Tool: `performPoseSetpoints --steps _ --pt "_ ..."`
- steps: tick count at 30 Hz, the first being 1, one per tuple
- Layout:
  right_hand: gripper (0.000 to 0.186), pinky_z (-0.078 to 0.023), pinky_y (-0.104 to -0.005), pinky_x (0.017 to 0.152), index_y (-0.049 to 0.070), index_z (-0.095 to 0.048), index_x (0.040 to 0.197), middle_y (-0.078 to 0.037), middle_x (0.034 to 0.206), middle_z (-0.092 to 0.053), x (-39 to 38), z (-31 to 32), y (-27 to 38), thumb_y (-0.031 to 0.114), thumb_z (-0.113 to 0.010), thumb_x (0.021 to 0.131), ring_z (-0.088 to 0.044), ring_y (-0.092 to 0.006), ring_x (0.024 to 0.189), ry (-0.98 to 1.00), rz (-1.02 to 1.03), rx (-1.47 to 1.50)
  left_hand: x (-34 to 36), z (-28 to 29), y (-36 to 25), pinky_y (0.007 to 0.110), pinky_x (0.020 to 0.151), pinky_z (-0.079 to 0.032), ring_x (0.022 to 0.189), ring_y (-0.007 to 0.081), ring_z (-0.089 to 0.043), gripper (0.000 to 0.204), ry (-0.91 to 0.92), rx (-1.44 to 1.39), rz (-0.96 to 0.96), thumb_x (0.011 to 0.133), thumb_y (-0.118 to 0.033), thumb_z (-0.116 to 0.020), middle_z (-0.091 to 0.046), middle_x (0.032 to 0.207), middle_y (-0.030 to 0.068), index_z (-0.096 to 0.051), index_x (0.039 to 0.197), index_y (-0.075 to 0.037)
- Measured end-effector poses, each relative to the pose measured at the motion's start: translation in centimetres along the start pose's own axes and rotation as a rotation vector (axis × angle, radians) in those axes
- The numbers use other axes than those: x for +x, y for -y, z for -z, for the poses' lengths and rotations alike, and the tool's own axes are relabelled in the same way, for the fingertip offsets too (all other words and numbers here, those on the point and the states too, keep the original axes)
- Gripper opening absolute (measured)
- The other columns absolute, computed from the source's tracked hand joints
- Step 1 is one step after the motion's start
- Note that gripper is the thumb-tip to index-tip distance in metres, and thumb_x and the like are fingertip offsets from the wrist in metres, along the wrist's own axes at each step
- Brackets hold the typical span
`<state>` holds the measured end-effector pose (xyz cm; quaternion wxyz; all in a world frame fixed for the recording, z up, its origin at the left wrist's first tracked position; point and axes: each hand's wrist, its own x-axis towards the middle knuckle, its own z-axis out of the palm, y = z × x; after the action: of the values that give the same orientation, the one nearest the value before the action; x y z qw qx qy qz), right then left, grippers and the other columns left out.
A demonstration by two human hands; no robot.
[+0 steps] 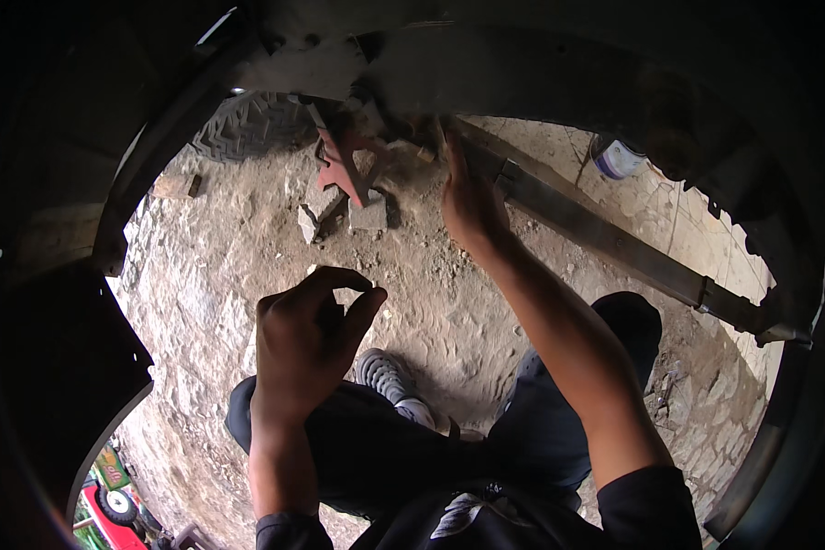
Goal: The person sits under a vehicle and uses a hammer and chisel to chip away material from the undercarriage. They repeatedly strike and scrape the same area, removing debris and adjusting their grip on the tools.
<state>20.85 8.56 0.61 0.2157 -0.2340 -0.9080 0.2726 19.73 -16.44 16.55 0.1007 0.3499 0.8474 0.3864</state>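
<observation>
My left hand [307, 339] is raised over the dirt floor. Its index finger and thumb curve into a ring with their tips close together, and anything small between them is hidden. My right hand [475, 203] reaches up to the dark underside of a vehicle [541, 73]. Its index finger is stretched out against the dark edge there, while the other fingers are mostly out of sight. Left of it, a red jack stand [339, 172] rests on pale blocks [369, 213] beneath the vehicle. A long dark metal bar [605, 229] slants away to the right of my right hand.
A chunky-treaded tire [252, 128] lies at the far left, near a wooden block [176, 186]. A white and blue bucket [619, 159] stands at the far right on paving. Dark curved bodywork surrounds me. At the lower left is a red toy-like vehicle [110, 518].
</observation>
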Motion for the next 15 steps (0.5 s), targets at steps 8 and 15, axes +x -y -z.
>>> performPoseSetpoints --steps 8,15 --pt "0.072 -0.054 -0.0541 0.099 0.011 -0.023 0.16 -0.029 0.137 -0.058 4.4 1.5 2.7 -0.003 -0.046 0.093 -0.062 -0.0471 0.119 0.238 -0.302 0.011 1.0 -0.3 3.1 0.027 0.047 -0.026 0.05 0.0021 -0.035 0.009 -0.005 0.023 0.046 0.091 -0.012 -0.078 -0.045 0.052 -0.003 -0.074 0.092 -0.004" --pt "0.086 -0.06 -0.0472 0.094 0.003 -0.011 0.162 -0.031 0.156 -0.038 -1.4 -0.2 -2.8 -0.002 -0.058 0.091 -0.065 -0.0429 0.116 -0.129 0.34 -0.308 1.5 -1.2 2.9 0.029 0.046 -0.034 0.045 0.0064 -0.044 0.013 0.057 0.055 -0.02 0.089 -0.017 -0.081 -0.051 0.05 0.002 -0.075 0.092 -0.006"
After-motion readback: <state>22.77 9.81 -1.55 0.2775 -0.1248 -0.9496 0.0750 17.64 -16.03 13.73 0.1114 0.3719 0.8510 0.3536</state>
